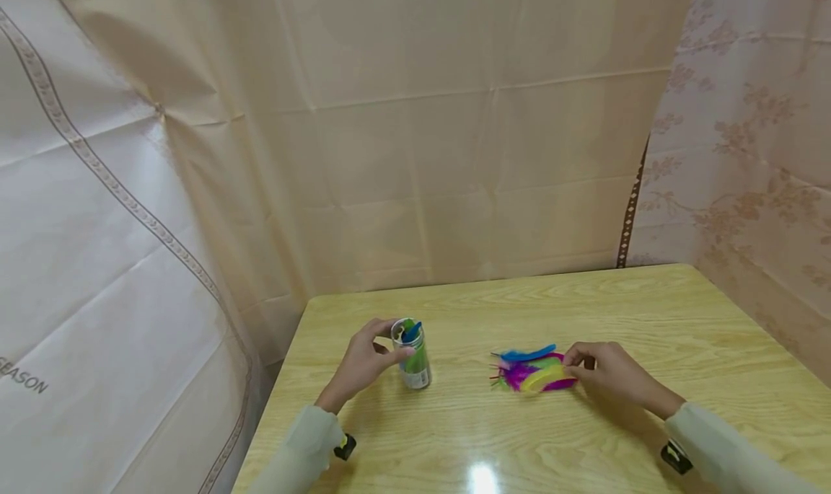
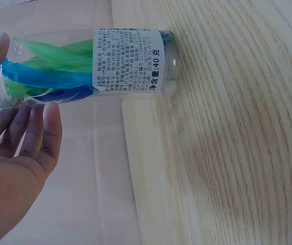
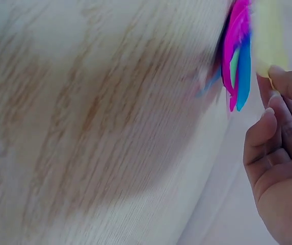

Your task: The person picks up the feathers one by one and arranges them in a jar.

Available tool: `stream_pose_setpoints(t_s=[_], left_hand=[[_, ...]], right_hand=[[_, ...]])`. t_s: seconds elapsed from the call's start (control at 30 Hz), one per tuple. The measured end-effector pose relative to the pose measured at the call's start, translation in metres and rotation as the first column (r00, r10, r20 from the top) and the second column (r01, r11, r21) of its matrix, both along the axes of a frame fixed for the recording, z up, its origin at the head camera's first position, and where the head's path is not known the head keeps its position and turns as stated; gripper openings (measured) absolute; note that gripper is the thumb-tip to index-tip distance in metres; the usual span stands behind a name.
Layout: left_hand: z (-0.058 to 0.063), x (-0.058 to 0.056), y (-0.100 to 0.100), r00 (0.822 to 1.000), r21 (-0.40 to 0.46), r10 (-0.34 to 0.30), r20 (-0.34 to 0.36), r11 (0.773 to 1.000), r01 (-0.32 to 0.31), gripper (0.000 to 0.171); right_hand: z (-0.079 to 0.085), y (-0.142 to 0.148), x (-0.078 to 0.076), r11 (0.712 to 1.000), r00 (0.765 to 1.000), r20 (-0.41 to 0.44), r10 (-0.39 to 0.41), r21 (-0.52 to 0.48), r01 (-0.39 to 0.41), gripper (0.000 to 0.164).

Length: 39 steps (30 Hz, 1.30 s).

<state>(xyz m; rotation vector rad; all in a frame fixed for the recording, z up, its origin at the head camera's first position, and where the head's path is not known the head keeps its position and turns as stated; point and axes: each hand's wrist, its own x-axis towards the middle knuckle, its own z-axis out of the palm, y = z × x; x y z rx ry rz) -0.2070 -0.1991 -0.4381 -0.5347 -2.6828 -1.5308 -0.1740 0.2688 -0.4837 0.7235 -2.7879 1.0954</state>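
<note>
A clear jar with a white printed label stands upright on the table, holding green and blue feathers. My left hand grips it near the mouth, thumb on one side and fingers on the other. To the right lies a loose pile of feathers in purple, magenta, blue and green. My right hand pinches the tip of a yellow feather between thumb and finger, at the pile's right end. In the right wrist view, magenta and blue feathers lie just beyond that yellow one.
The wooden table has a pale grain and a bright light reflection near its front. Beige cloth hangs behind its back edge, and patterned cloth hangs on the right. A dark wrist device sits below the right sleeve.
</note>
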Motion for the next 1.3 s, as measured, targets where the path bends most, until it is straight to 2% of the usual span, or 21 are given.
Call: stream_pose_setpoints(t_s=[0.5, 1.3], left_hand=[[0.0, 0.0, 0.0, 1.0, 0.001, 0.012, 0.015, 1.0, -0.012, 0.055], [0.002, 0.001, 0.002, 1.0, -0.013, 0.015, 0.016, 1.0, -0.015, 0.056]], right_hand=[[0.005, -0.003, -0.002, 0.995, 0.997, -0.05, -0.065, -0.073, 0.061, 0.005], [0.018, -0.018, -0.009, 0.993, 0.986, -0.144, -0.081, -0.1, 0.067, 0.004]])
